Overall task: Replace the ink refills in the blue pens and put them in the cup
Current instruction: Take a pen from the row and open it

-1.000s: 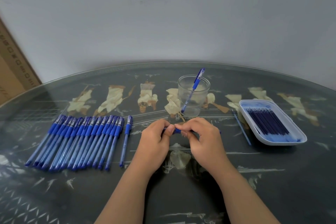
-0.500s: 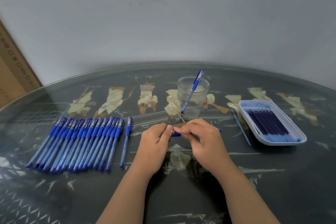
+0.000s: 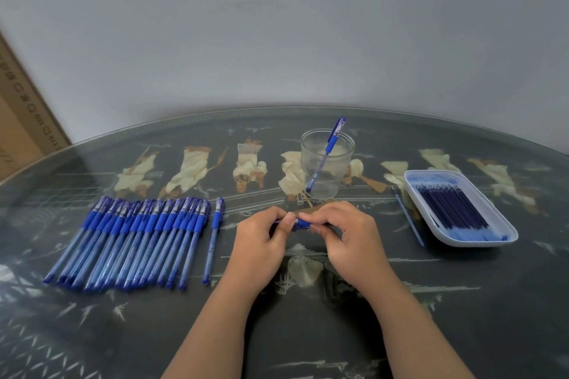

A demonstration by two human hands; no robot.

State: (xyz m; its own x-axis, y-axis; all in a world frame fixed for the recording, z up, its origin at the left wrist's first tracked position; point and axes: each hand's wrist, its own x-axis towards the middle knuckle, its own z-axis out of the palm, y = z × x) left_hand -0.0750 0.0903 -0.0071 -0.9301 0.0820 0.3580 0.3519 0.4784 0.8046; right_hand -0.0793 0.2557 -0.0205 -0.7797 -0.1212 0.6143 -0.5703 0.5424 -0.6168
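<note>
Head view: my left hand (image 3: 261, 243) and right hand (image 3: 348, 240) both pinch one blue pen (image 3: 303, 222). Cup (image 3: 342, 164) stands beyond.

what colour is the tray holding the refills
White, tinted pale blue inside; the tray shows in the head view.

Round dark table (image 3: 462, 317): glossy glass top, smooth, reflective, over painted cream-and-tan figures. Clear round plastic cup (image 3: 340, 175): smooth, faintly cloudy. Row of blue pens (image 3: 144, 237): translucent glossy plastic barrels, opaque matt grips, rubbery-looking. Same finish on held blue plastic pen (image 3: 303, 222) and blue pen standing in cup (image 3: 332, 141). White rectangular plastic tray (image 3: 468, 241): smooth, semi-gloss. Dark blue thin refills (image 3: 452, 206) in tray: smooth plastic tubes. Brown cardboard box (image 3: 21, 132): matt, printed. Pale grey wall (image 3: 277, 24): matt, painted look.
</note>
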